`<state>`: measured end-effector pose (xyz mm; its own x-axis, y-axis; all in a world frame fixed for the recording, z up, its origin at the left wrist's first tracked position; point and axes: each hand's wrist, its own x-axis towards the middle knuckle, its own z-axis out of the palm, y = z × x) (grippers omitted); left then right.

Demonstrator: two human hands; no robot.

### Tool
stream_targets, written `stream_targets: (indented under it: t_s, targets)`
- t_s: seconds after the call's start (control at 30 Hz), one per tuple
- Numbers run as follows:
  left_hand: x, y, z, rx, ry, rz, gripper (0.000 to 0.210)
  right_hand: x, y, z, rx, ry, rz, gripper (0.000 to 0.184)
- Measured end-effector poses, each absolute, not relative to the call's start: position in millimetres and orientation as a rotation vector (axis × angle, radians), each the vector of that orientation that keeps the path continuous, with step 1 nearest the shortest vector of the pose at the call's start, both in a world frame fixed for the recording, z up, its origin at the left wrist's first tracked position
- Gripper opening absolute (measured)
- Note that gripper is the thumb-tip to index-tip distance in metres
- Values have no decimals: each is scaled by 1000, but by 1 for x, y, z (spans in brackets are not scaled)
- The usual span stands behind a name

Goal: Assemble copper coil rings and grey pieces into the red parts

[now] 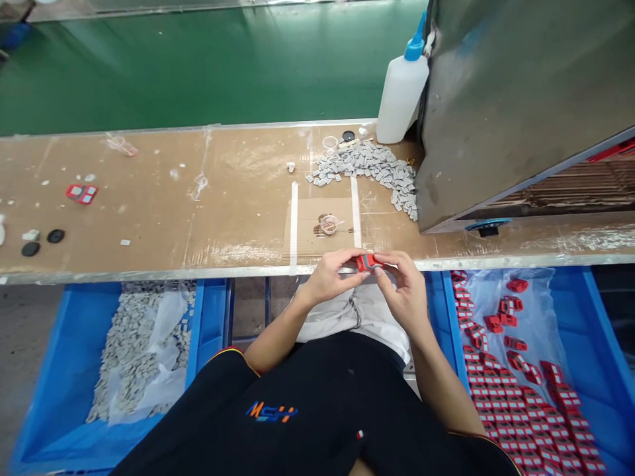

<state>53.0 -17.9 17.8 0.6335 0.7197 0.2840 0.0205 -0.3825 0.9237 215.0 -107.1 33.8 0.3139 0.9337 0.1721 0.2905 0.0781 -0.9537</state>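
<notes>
Both hands meet at the near edge of the desk (149, 218), just in front of the body. Small red part (368, 262) sits between them — held in the air right at the desk's edge, not resting on it.

Left hand (328, 276): fingers (347, 259) closed on the part's left end. Right hand (404, 291): fingers (384, 262) closed on its right end and top. Neither hand is clearly nearer; both touch it.

Long axis of the part runs roughly left to right, along the desk edge, so each hand has one end. Fine detail of the part is too small to tell.

Around it — a small clear cup (329, 224) on the desk just beyond the hands, a heap of grey pieces (372, 168) farther back, a white squeeze bottle (401, 92) behind that. Blue bin (585, 311) of red parts lies low on the right, well apart.
</notes>
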Motion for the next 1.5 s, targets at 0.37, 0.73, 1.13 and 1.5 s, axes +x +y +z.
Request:
stream_targets:
  t_s: [0.37,0.73,1.13,1.5]
  targets:
    - [46,-33,41,2019,563,860,27,214,-110,43,-1300,-1262,810,15]
    - [56,-27,50,1993,398,583,46,240,-160,47,-1400,-1237,693,17]
    - [63,6,20,1965,597,486,27,529,-146,53,-2211,-515,-224,14]
    - [65,2,24,2003,695,582,23,562,-27,87,-1977,-832,-214,12]
